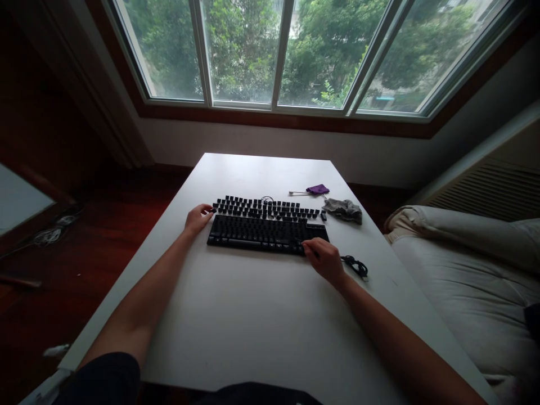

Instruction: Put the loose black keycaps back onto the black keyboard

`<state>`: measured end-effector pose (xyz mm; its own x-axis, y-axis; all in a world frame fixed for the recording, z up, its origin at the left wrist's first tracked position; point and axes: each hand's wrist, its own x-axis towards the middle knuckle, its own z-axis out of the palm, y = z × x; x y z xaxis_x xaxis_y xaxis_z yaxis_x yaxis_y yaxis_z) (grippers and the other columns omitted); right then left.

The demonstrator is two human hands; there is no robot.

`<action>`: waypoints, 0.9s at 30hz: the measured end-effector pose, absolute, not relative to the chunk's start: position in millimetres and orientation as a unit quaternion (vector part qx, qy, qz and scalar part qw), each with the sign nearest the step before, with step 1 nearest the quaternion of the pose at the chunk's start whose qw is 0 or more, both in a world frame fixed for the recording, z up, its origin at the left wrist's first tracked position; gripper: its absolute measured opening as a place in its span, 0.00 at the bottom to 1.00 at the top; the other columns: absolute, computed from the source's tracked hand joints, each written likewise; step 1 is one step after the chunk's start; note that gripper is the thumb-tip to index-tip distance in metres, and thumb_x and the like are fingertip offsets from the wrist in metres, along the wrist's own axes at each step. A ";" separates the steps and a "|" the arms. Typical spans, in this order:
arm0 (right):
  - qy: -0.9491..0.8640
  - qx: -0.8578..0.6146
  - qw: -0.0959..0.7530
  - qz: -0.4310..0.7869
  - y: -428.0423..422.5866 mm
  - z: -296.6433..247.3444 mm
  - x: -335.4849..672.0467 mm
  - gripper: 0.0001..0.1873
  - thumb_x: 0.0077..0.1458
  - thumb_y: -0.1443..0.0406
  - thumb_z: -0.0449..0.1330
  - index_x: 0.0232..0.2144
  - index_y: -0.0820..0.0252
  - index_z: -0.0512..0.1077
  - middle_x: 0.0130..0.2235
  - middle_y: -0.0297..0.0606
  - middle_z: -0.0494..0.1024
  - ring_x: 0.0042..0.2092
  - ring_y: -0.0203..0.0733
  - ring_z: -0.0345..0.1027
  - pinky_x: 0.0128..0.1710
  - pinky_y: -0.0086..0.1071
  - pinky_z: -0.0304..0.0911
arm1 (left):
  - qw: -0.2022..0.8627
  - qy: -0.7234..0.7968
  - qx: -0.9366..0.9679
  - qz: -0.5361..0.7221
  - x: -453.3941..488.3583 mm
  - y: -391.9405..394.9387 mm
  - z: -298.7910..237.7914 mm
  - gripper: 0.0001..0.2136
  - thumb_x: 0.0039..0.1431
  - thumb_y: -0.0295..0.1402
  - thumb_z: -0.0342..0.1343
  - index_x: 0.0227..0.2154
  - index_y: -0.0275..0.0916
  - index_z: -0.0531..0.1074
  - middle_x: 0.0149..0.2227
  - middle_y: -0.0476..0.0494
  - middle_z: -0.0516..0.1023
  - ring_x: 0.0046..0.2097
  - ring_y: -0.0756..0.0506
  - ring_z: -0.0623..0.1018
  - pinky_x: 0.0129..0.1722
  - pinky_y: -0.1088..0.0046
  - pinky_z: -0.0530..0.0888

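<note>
A black keyboard (257,235) lies across the white table in front of me. Loose black keycaps (265,209) stand in rows just beyond it. At the left end of these rows, my left hand (199,219) pinches a small black keycap (213,210) between its fingertips. My right hand (324,257) is over the keyboard's lower right corner, its fingers closed together at the keys. Whatever those fingers hold, if anything, is hidden. A coiled black cable (356,265) rests right of that hand.
A grey cloth (343,211), a purple cloth (318,189) and a thin white stick (298,193) lie at the right of the white table (236,315). A pale sofa (442,281) stands to the right. Windows (240,50) are ahead.
</note>
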<state>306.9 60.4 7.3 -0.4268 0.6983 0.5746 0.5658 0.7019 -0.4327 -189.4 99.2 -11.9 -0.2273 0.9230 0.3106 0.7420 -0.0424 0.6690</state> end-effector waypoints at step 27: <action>-0.925 -0.208 0.304 0.095 76.7 13.7 96.9 0.11 0.67 0.63 0.55 0.37 0.56 0.76 0.37 0.38 0.77 0.41 0.40 0.68 0.44 0.33 0.62 | 0.229 0.564 0.716 0.342 -176.8 47.3 5.3 0.14 0.58 0.41 0.59 0.42 0.42 0.82 0.41 0.44 0.77 0.32 0.50 0.72 0.31 0.73 0.71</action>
